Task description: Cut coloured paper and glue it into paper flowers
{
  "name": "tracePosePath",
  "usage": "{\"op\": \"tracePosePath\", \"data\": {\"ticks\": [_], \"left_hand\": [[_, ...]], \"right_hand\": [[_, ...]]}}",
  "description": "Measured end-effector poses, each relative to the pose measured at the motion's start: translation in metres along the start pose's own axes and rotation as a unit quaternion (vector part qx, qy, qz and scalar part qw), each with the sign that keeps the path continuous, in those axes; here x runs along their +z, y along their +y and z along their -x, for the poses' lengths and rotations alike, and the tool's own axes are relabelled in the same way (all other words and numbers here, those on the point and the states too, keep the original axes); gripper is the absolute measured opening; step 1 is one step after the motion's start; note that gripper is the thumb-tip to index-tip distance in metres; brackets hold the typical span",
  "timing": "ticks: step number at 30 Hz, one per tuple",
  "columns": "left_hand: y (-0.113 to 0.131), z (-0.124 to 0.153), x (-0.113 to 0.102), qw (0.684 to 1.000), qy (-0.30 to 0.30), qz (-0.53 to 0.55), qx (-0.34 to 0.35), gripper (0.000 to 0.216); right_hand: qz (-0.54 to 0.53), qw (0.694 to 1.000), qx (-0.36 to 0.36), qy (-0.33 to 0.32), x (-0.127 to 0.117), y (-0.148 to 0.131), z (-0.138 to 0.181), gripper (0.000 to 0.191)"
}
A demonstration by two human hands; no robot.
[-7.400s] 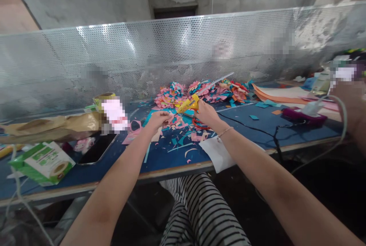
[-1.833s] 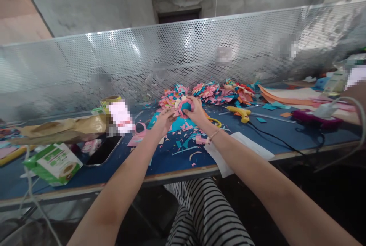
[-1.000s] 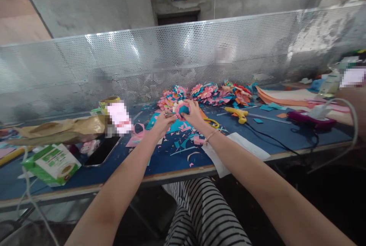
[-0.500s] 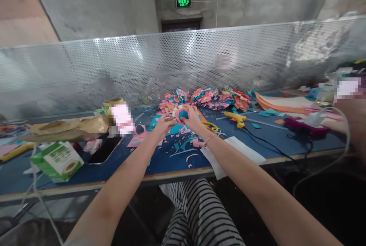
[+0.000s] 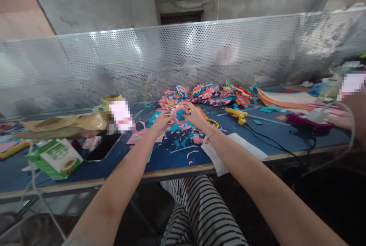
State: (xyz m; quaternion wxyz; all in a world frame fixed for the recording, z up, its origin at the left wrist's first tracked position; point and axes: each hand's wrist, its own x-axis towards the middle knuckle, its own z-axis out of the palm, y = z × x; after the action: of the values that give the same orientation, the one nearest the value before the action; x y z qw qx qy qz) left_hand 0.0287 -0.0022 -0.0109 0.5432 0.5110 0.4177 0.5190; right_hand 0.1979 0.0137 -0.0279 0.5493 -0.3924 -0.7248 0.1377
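Between my two hands, above the middle of the table, is a paper flower (image 5: pixel 180 114) with a pink fringed edge and a blue centre. My left hand (image 5: pixel 164 121) has its fingers closed on the flower's left side. My right hand (image 5: pixel 195 116) grips it from the right, the thumb near the blue centre. Behind them lies a heap of finished-looking pink, blue and red paper flowers (image 5: pixel 204 94). Pink and blue paper scraps (image 5: pixel 185 143) are scattered below my hands. Yellow scissor handles (image 5: pixel 213 123) show partly behind my right wrist.
To the right lie a yellow glue gun (image 5: pixel 238 115) with a black cord, a white sheet (image 5: pixel 246 147), coloured paper sheets (image 5: pixel 281 101) and a purple object (image 5: pixel 310 123). On the left are a green box (image 5: pixel 57 158), a phone (image 5: pixel 105 147) and brown wrapping (image 5: pixel 65 124). A perforated metal screen (image 5: pixel 137 63) stands behind.
The flower has turned so more of its pink edge and blue centre faces me. Both hands keep hold of it, with fingers slightly shifted. The camera view has tilted slightly downward.
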Motion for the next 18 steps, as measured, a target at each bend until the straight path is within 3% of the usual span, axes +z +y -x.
{"op": "tracePosePath", "data": {"ticks": [6,8,11,15,18], "left_hand": [[-0.001,-0.002,-0.004,0.998,-0.060,-0.009,-0.022,0.040],[-0.002,-0.004,-0.006,0.998,-0.054,-0.025,-0.035,0.041],[-0.005,-0.010,-0.011,0.996,-0.012,-0.083,-0.018,0.042],[-0.012,-0.025,-0.029,0.973,0.103,-0.188,0.080,0.035],[-0.014,-0.033,-0.042,0.952,0.130,-0.234,0.146,0.027]], "right_hand": [[-0.032,0.999,0.004,-0.017,-0.005,0.013,-0.005,0.042],[-0.043,0.999,0.014,-0.022,-0.004,0.020,-0.007,0.044],[-0.037,0.997,0.035,-0.052,-0.003,0.025,-0.006,0.047],[0.029,0.990,0.036,-0.135,-0.004,0.022,-0.002,0.046],[0.109,0.980,0.015,-0.164,-0.004,0.021,0.001,0.046]]}}
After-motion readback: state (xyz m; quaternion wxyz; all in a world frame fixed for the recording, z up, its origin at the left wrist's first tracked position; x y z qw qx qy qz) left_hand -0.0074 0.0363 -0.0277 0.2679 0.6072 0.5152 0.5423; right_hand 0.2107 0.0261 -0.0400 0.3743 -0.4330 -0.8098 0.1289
